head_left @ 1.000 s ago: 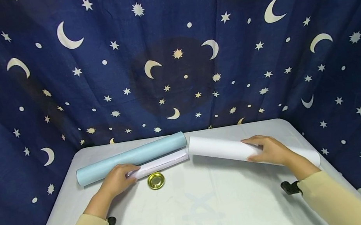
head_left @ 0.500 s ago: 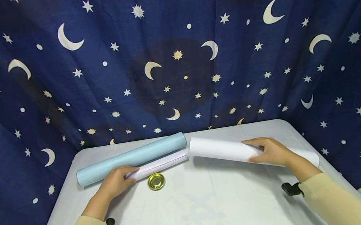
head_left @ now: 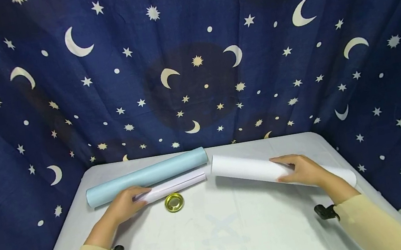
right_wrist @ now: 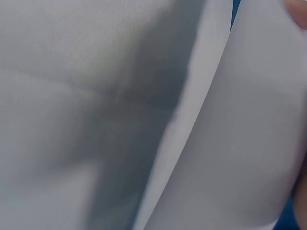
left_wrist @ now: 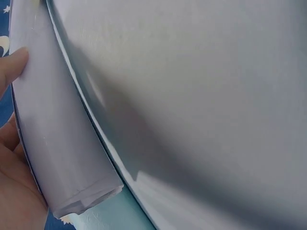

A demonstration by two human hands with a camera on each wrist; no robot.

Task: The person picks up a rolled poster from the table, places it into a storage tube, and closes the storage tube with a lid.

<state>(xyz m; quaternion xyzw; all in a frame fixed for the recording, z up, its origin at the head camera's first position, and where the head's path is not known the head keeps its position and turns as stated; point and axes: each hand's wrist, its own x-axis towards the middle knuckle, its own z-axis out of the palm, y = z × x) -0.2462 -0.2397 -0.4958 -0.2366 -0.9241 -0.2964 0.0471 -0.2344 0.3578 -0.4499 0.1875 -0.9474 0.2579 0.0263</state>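
Your left grip (head_left: pixel 124 204) holds the lilac roll (head_left: pixel 172 186) near its left end, and your right grip (head_left: pixel 300 170) is curled over the white roll (head_left: pixel 246 168), somewhat right of its middle, with thumb and fingers on opposite sides. Both rolls are over the far half of the counter (head_left: pixel 272 227), lilac to your left, white to your right. Whether either one bears its weight on the cloth or is slightly raised, the views do not settle.

Treat both as thin-walled: firm enough not to slip, light enough not to crease them. A dark line runs along the lilac roll and looks like a loose edge, so lay your thumb across it to stop it unwinding. Its near end, seen from the left wrist, is uneven and folded; don't press there. Holding it so close to one end will probably let the far end swing or dip, so a hold nearer the middle should steer better.

Mind the neighbours. The blue roll (head_left: pixel 145 173) lies just behind the lilac one and could roll if nudged. The gold dish (head_left: pixel 174 202) sits right at its front edge, so lift rather than drag. The white roll's left end is just beside the other two rolls' right ends; move it away from them first.
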